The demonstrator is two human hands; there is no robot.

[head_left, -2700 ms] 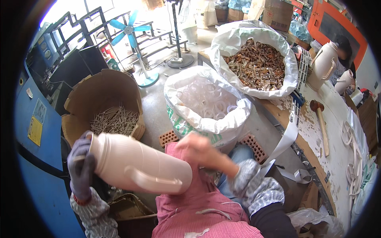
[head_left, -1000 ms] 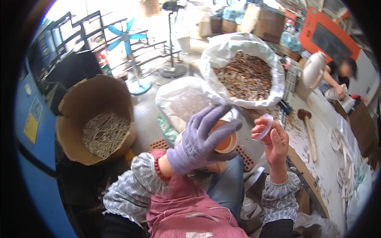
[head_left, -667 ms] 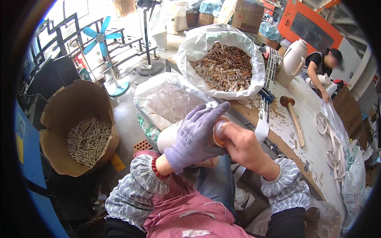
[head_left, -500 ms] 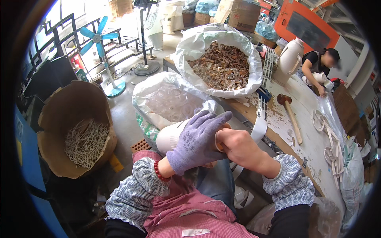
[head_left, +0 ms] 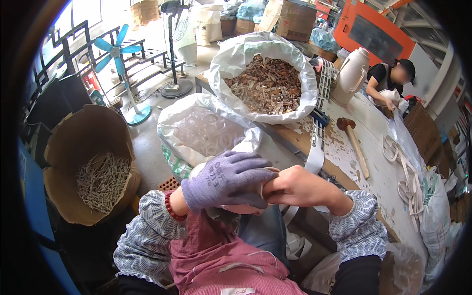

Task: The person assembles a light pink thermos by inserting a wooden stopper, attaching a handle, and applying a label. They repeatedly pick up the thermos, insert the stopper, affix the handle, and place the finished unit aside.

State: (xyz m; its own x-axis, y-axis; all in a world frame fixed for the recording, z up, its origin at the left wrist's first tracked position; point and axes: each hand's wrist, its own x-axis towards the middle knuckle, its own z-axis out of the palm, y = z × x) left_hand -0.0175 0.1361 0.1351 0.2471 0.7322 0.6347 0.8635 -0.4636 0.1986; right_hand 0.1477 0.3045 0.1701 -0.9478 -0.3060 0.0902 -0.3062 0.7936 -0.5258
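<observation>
A cream, ribbed, round plastic casing [head_left: 242,209] lies sideways in front of my apron, mostly covered by my hands. My left hand [head_left: 221,181], in a purple knitted glove, is wrapped over its top with the fingers together. Bare, my right hand [head_left: 300,187] has its curled fingers pressed at the casing's right end; what is under the fingertips is hidden. Just beyond the hands stands a white sack [head_left: 164,135] of clear plastic rings [head_left: 209,128].
A sack [head_left: 226,56] of brown scrap pieces rests on the worn table [head_left: 339,160], with a mallet [head_left: 358,147] and a cream thermos flask [head_left: 350,76]. On the left are a carton [head_left: 56,167] of thin sticks and a blue fan [head_left: 115,51]. A co-worker [head_left: 383,81] handles plastic at right.
Both hands have shifted slightly left with the casing. My left hand now lies flatter over it, its thumb no longer raised, and the casing's left end is more hidden.
</observation>
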